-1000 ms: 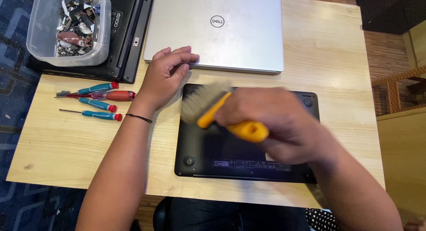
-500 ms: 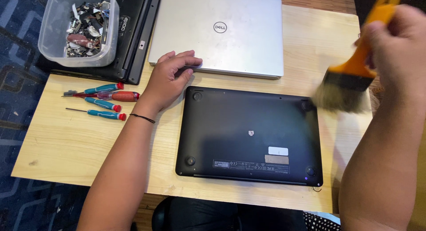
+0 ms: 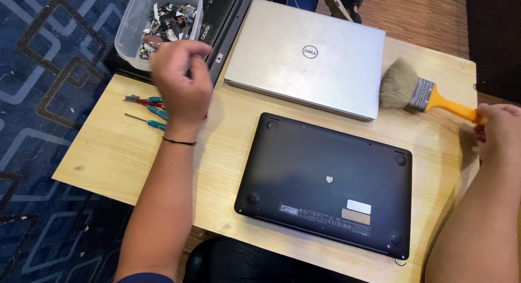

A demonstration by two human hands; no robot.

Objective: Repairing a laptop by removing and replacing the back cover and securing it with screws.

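A black laptop lies bottom-up on the wooden table in front of me. My left hand hovers over the table's left part, above several red and blue screwdrivers, with its fingers loosely bent and nothing in them. A paintbrush with an orange handle lies at the right; its bristles touch the closed silver laptop. My right hand grips the end of the brush handle at the table's right edge.
A clear plastic tub of small metal scrap parts stands at the back left, on a black device. A blue patterned carpet lies to the left, a wooden floor behind. A person's sandalled foot shows beyond the table.
My right hand has swung the brush off the black laptop and lowered it to the table at the right. My left hand has lifted off the laptop's corner and moved left, over the screwdrivers.
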